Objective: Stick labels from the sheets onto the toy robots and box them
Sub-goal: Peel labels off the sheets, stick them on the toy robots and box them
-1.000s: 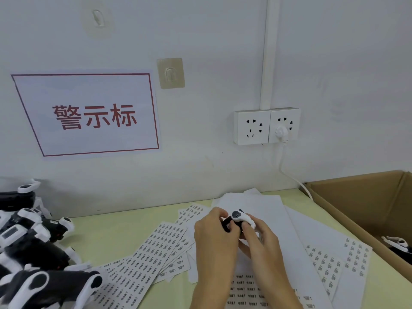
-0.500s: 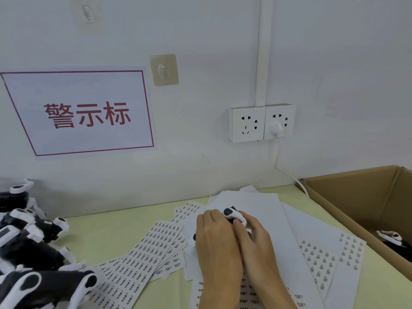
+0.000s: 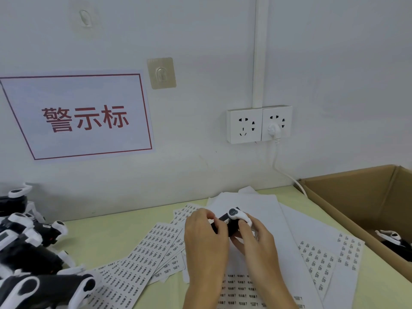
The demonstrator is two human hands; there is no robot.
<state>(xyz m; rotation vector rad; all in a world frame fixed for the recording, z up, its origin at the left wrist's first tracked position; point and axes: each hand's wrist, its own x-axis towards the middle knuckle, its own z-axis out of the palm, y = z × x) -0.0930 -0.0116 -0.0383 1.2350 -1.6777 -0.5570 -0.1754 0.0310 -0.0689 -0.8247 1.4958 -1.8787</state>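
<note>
A small black-and-white toy robot [image 3: 231, 219] is held over the label sheets, between both hands. My left hand [image 3: 205, 239] curls round its left end, fingertips on top of the black body. My right hand [image 3: 254, 239] grips its right side, with a finger over the white leg. Label sheets [image 3: 142, 259] printed with rows of small labels fan out across the table under and beside the hands. A pile of black-and-white toy robots [image 3: 24, 253] lies at the left edge. Whether a label is pinched in my fingers cannot be made out.
An open cardboard box [image 3: 347, 204] stands at the right, with one toy robot [image 3: 394, 239] inside. More label sheets [image 3: 321, 262] lie near it. A wall with a red-lettered sign [image 3: 84, 118], sockets [image 3: 258, 124] and a white cable [image 3: 287, 175] closes off the back.
Both hands lowered the toy onto the sheets half a second ago, then raised it again. My left fingers now sit on top of the black body, and the white leg with its round joint shows.
</note>
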